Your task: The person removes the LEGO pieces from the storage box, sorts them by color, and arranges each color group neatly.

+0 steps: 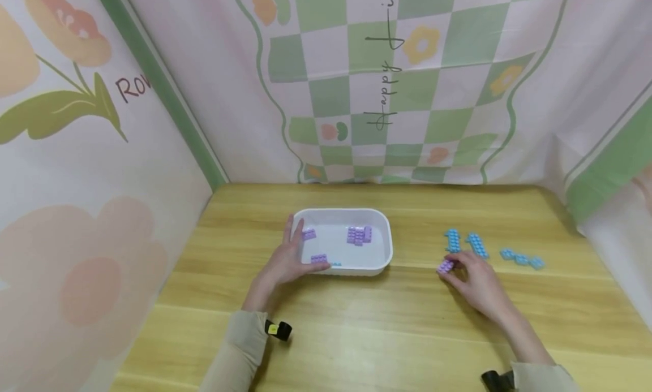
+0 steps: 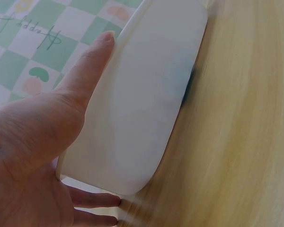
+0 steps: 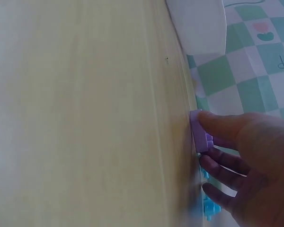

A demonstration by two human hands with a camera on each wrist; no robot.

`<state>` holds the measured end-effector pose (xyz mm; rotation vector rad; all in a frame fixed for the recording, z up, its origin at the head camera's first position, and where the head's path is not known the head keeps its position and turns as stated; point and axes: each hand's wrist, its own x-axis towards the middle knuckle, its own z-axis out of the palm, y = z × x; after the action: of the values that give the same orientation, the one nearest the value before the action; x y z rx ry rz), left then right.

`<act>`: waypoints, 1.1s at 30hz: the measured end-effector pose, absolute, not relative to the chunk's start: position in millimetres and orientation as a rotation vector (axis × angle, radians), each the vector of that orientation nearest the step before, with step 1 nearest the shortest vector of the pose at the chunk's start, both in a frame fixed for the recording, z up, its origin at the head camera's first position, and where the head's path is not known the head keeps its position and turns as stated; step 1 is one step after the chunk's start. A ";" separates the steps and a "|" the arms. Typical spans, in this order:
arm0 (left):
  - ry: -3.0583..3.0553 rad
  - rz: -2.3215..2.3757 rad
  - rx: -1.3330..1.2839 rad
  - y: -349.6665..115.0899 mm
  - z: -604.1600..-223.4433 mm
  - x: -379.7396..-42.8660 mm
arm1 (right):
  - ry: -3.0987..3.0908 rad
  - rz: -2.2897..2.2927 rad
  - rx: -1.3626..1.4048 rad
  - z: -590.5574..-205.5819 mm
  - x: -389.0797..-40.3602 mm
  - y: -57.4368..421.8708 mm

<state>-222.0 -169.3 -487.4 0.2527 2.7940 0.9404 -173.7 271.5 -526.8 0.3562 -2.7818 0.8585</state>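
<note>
My left hand [image 1: 285,262] grips the left end of a white plastic tub [image 1: 356,270], thumb along its near rim and fingers at the far-left corner. Inside the tub lie a cluster of purple toy building bricks [image 1: 359,235], a purple brick [image 1: 319,258] by the near wall and another purple brick [image 1: 308,234] at the left. Between thumb and fingertips, my right hand [image 1: 479,281] pinches a purple building brick [image 3: 199,131], close over the table. Just beyond that hand lie a blue brick piece [image 1: 453,241] and a second blue piece [image 1: 477,245].
A diagonal row of joined blue bricks [image 1: 522,259] lies farther right on the wooden table [image 1: 356,335]. A bit of blue [image 1: 336,263] shows at the tub's near wall. Behind the table hangs a green checkered curtain [image 1: 372,86], and a printed wall [image 1: 91,222] flanks the left side.
</note>
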 end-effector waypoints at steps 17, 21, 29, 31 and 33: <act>2.786 0.955 0.251 -169.5 -488.2 -223.8 | -2.749 0.835 0.321 -533.4 -172.8 272.3; 2.790 0.952 0.251 -169.5 -488.5 -223.3 | -2.731 0.841 0.325 -535.5 -173.0 272.8; 2.788 0.959 0.241 -169.6 -488.3 -222.2 | -2.697 0.839 0.334 -538.1 -173.5 272.9; 2.787 0.959 0.241 -169.6 -489.0 -222.1 | -2.704 0.840 0.332 -537.2 -172.6 272.6; 2.788 0.955 0.243 -169.5 -489.6 -222.3 | -2.713 0.840 0.337 -535.9 -171.6 272.3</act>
<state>-222.3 -169.5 -489.6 0.2425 2.7876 0.9548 -171.6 272.3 -535.9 0.3371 -2.7129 0.8399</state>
